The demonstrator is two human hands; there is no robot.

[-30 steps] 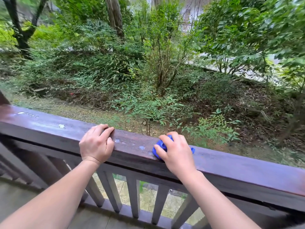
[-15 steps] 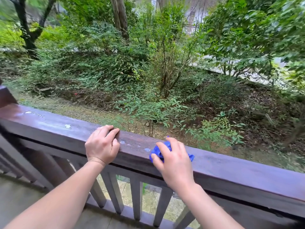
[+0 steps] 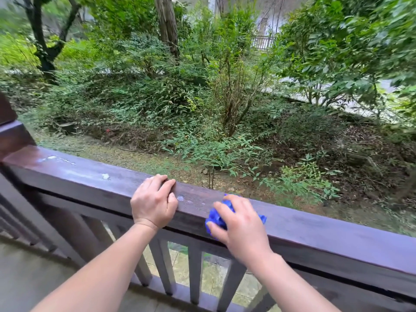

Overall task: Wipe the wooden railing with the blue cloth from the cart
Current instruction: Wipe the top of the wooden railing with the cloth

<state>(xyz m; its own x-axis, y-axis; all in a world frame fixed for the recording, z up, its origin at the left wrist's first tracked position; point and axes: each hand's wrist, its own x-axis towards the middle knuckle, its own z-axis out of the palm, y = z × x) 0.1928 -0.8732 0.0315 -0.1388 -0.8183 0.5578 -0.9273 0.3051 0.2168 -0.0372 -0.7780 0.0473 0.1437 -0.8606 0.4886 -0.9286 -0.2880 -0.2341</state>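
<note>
A dark brown wooden railing (image 3: 326,235) runs across the view from upper left to lower right. My right hand (image 3: 242,228) presses a crumpled blue cloth (image 3: 216,216) onto the top of the rail, fingers closed over it; most of the cloth is hidden under the palm. My left hand (image 3: 154,200) grips the rail's top edge just left of the cloth, fingers curled over the far side. Pale spots (image 3: 181,197) mark the wood between the two hands, and more pale marks (image 3: 104,176) lie further left.
Vertical balusters (image 3: 194,273) stand below the rail, above a grey deck floor (image 3: 27,280). A thick post (image 3: 9,136) ends the railing at far left. Beyond the rail are shrubs, trees and a dirt slope. The cart is out of view.
My right hand has slid the blue cloth a little toward the near edge of the rail. The left hand keeps its grip. The camera has shifted, so the railing sits differently in frame.
</note>
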